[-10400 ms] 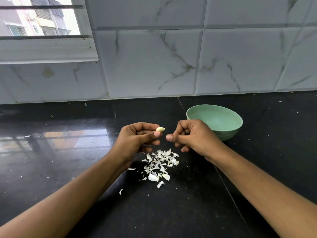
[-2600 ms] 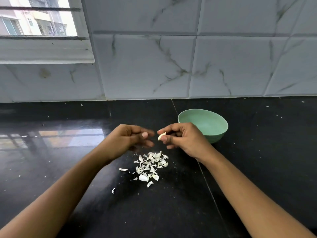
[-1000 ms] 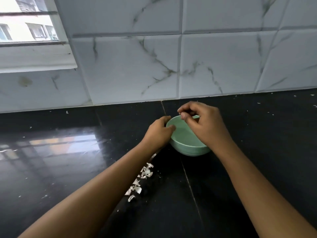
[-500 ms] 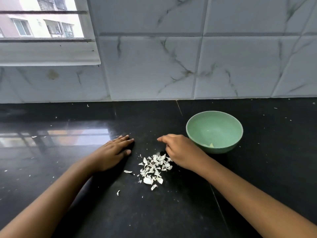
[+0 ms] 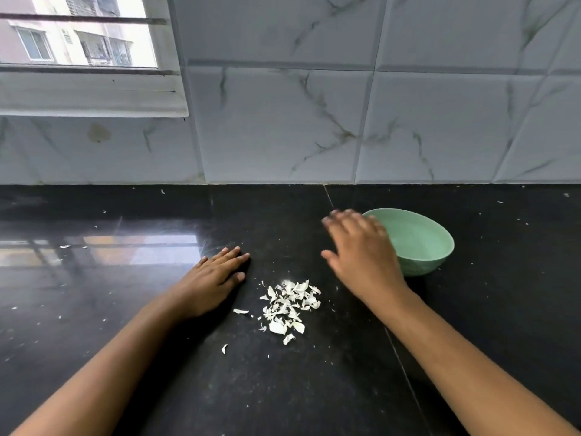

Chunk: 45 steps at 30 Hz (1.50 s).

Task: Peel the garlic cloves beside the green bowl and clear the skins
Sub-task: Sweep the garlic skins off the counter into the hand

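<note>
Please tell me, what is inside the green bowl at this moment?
The round pale green bowl shows only bare green inner wall on its right part. The open right hand, blurred, covers its left part, so anything lying there, such as peeled garlic, cannot be seen.

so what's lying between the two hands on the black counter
The pile of white garlic skins on the black counter, between left hand and right hand, head view.

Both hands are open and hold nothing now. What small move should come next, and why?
Probably sweep the garlic skins into one heap with the right hand, against the left hand. The pile lies loose on the black counter between both empty hands, with stray flakes beside it, and the green bowl stands apart.
</note>
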Each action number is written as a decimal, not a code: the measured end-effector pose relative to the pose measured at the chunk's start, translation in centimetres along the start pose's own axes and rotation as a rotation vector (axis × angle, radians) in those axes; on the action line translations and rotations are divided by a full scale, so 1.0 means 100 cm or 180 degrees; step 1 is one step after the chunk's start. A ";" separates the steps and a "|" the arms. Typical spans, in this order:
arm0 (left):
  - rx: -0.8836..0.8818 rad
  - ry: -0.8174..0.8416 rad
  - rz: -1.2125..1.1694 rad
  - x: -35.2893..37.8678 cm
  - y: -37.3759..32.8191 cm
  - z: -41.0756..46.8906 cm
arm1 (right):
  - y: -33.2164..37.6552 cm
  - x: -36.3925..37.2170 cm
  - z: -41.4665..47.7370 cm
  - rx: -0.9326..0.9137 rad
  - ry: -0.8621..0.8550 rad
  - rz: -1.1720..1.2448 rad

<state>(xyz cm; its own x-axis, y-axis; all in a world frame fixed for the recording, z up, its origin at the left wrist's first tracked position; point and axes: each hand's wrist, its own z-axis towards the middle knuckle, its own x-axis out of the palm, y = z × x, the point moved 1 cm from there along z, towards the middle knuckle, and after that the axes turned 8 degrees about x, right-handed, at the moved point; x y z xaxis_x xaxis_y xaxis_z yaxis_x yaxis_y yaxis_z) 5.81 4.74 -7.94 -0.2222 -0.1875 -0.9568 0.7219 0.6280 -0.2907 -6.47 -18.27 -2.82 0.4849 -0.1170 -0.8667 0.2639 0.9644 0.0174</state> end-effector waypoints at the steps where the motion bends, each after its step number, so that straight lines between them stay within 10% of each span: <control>1: 0.0000 0.0006 -0.0004 0.000 -0.001 0.000 | -0.007 -0.005 -0.001 0.0340 0.0048 -0.0292; 11: 0.0012 0.0026 -0.0109 0.000 -0.013 -0.004 | -0.018 -0.017 -0.015 0.0569 0.0345 0.0012; 16: -0.0015 -0.0068 -0.0091 -0.013 -0.023 -0.016 | -0.007 -0.023 -0.027 -0.0203 -0.0213 0.1048; 21: -0.0397 0.0259 0.0020 -0.006 -0.037 -0.053 | 0.006 -0.001 -0.050 0.0182 0.2158 0.1073; 36: -0.0348 0.0295 0.0221 -0.005 -0.028 -0.027 | 0.027 0.031 -0.008 -0.0010 0.2434 0.1695; 45: 0.0288 -0.0462 -0.2060 -0.009 -0.020 -0.051 | 0.032 0.023 -0.028 -0.0568 0.2634 0.2420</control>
<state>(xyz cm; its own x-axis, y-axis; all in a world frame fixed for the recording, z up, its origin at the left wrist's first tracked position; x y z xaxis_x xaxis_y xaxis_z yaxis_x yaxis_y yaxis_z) 1.23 7.51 -6.44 -0.5431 -0.6089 -0.5782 0.5261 0.2900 -0.7995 -6.85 -14.81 -6.15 -0.2482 0.6413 -0.7261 -0.0180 0.7463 0.6653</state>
